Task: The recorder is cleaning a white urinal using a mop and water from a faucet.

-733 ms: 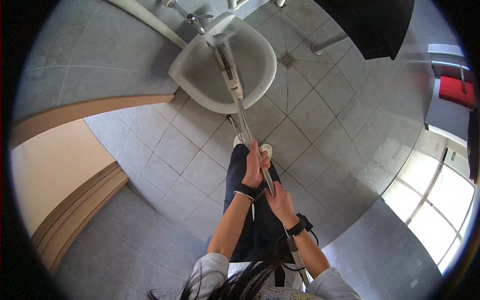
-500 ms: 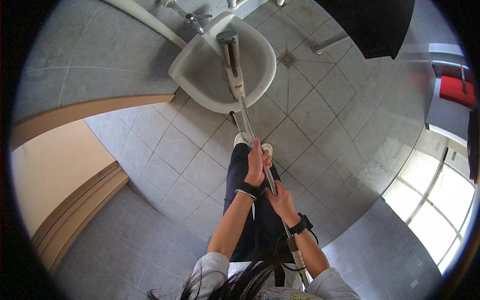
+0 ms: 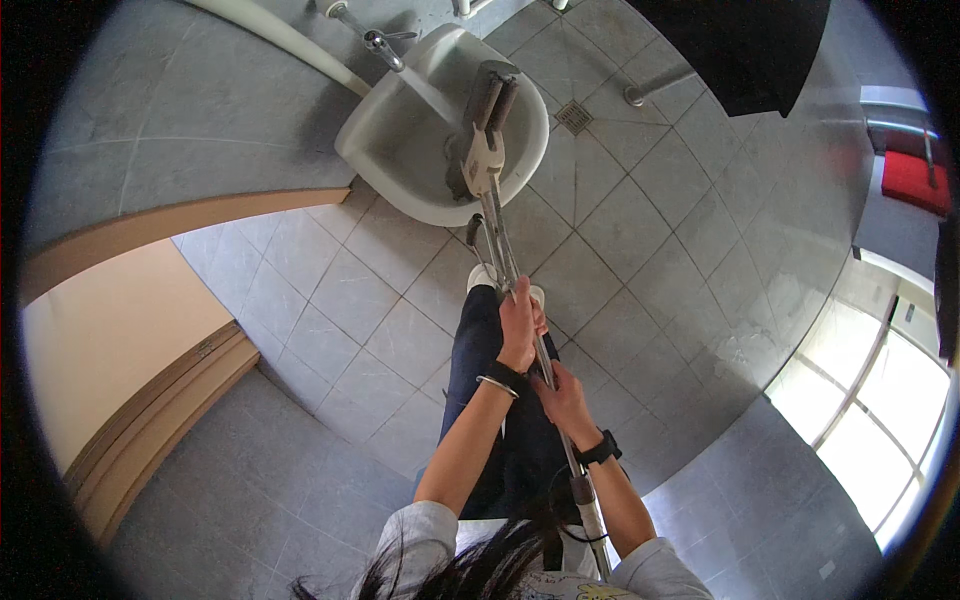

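A roller sponge mop (image 3: 484,155) with a pale plastic head and two dark rollers is tilted in the white basin (image 3: 436,213), its head toward the basin's right side. Its metal pole runs back toward my body. My left hand (image 3: 519,328) is wrapped round the pole just behind the black-gripped lever (image 3: 473,231). Lower down the same pole, my right hand (image 3: 567,404) is closed on it. From the chrome tap (image 3: 383,46), a stream of water (image 3: 430,98) falls into the basin left of the rollers. The mop's sponge is partly hidden by the rollers.
Grey floor tiles (image 3: 640,240) surround the basin, with a square floor drain (image 3: 573,117) to its right. A wooden door frame (image 3: 190,208) stands at left. A black panel (image 3: 750,50) juts in at upper right, and a bright window (image 3: 870,400) lies at far right.
The mop head has swung right and turned, so its two rollers show apart and the water stream falls clear of them. Both hands keep their grip; the left has shifted slightly right.
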`<state>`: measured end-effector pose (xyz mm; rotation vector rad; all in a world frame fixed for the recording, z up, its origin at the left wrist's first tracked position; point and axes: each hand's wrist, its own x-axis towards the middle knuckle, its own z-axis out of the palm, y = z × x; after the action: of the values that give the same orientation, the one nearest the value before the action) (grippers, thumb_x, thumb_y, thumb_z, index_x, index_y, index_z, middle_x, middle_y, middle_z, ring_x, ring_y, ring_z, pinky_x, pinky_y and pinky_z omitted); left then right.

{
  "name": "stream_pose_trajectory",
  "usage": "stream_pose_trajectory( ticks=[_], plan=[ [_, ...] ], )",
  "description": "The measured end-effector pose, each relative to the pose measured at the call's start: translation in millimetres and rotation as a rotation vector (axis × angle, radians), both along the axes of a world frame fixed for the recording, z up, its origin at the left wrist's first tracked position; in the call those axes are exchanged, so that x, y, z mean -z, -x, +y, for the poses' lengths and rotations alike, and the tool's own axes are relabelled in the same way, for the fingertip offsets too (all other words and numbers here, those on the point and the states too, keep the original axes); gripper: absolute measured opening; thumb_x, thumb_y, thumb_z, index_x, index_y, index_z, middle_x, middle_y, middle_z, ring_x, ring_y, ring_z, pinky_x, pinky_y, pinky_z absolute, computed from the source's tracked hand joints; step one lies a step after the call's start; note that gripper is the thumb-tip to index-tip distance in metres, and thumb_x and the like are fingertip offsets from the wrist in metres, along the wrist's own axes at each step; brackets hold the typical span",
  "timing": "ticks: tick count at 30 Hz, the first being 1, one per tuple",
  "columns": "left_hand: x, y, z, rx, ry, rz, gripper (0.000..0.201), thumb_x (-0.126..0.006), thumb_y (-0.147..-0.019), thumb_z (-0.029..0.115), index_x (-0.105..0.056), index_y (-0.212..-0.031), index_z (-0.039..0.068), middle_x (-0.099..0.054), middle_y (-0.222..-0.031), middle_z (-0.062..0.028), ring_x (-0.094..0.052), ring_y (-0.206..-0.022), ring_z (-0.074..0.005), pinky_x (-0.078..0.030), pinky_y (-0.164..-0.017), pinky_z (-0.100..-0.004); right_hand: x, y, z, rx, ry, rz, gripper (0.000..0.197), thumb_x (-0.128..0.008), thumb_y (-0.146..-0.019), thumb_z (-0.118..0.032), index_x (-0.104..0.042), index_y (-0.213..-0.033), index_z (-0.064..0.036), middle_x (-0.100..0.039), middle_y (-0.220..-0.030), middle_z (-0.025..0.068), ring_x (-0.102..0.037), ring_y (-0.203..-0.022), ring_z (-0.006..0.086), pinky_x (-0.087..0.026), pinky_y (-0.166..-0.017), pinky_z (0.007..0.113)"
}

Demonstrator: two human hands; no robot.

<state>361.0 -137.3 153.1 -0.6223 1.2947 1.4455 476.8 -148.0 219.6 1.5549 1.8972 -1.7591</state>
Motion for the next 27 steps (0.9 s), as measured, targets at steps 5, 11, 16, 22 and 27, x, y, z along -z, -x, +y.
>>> stream_pose_trajectory(
  ticks=[5,11,16,22,27],
  plan=[
    [3.6,2.5,-5.0,0.003,-0.027,-0.032,0.039,-0.05,-0.082,0.046,-0.037,-0.065,0.014,-0.027,-0.047,0.0057,-0.027,-0.038,-0.0058,-0.023,-0.036,-0.0213,-3.5,2.6,1.5,-0.01,0.067,-0.022,0.022,-0.054,-0.081,-0.019,-0.045,-0.08,0.0013,-0.042,-0.055,0.0125,-0.042,-0.049,0.0181,-0.034,-0.046,0.033],
    [6.2,6.7,-10.2,-0.059,-0.091,-0.109,0.037,-0.048,-0.084,0.045,-0.038,-0.067,0.014,-0.027,-0.047,0.0061,-0.025,-0.038,-0.0052,-0.021,-0.037,-0.021,5.1,0.4,-2.6,-0.098,-0.056,0.026,0.024,-0.053,-0.083,-0.019,-0.041,-0.082,0.0018,-0.048,-0.059,0.0241,-0.052,-0.06,0.0416,-0.038,-0.045,0.04],
    [8.0,7.5,-16.7,-0.107,-0.129,-0.157,0.037,-0.048,-0.084,0.045,-0.038,-0.067,0.013,-0.025,-0.047,0.0064,-0.023,-0.038,-0.005,-0.02,-0.037,-0.0206,3.8,3.5,-2.7,-0.133,-0.028,-0.011,0.023,-0.052,-0.083,-0.019,-0.039,-0.082,0.0003,-0.05,-0.06,0.0241,-0.053,-0.06,0.0416,-0.038,-0.045,0.044],
    [14.0,7.2,-23.4,-0.162,-0.213,-0.228,0.036,-0.047,-0.084,0.044,-0.039,-0.069,0.013,-0.026,-0.047,0.006,-0.023,-0.037,-0.0048,-0.021,-0.036,-0.0198,11.2,-0.5,-9.2,-0.198,-0.114,-0.061,0.022,-0.05,-0.083,-0.021,-0.039,-0.082,-0.0016,-0.052,-0.06,0.0229,-0.054,-0.061,0.0403,-0.041,-0.047,0.046],
    [18.1,5.4,-29.7,-0.199,-0.264,-0.242,0.034,-0.047,-0.084,0.043,-0.04,-0.069,0.013,-0.026,-0.048,0.0055,-0.023,-0.037,-0.0048,-0.021,-0.035,-0.0192,11.5,-0.7,-11.3,-0.227,-0.124,-0.08,0.022,-0.05,-0.083,-0.021,-0.037,-0.083,-0.0032,-0.052,-0.06,0.0219,-0.053,-0.06,0.0401,-0.041,-0.047,0.046]
  ],
)
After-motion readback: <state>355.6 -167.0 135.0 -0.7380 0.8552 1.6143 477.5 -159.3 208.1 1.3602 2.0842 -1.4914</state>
